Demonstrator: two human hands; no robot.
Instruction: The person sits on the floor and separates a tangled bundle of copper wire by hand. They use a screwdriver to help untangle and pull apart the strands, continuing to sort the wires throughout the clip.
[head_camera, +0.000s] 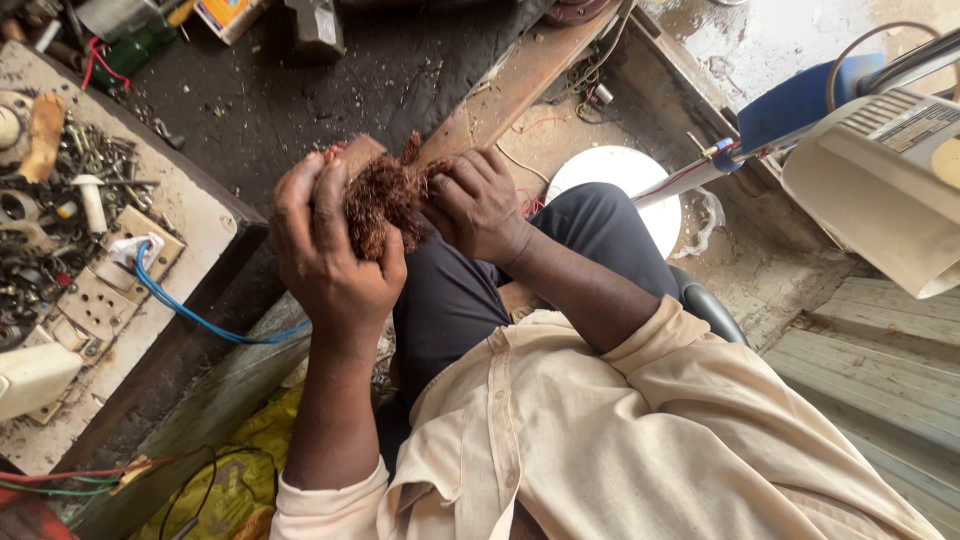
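My left hand (325, 245) is closed around a tangled bundle of reddish-brown copper wire (378, 200), held up over my lap. My right hand (478, 205) grips the same bundle from its right side, fingers curled into the strands near a brown wooden piece (360, 152) at the top of the bundle. Both hands touch the wire. My dark trousers (560, 250) and cream shirt (600, 430) fill the lower middle of the view.
A dirty workbench (200, 215) at left carries several screws and metal scraps, a switchboard panel (105, 290) and a blue cable (190, 315). A wooden plank (520, 85) runs diagonally above. A white round lid (625, 175), a blue-handled tool (800, 100) and a cream appliance (880, 190) lie right.
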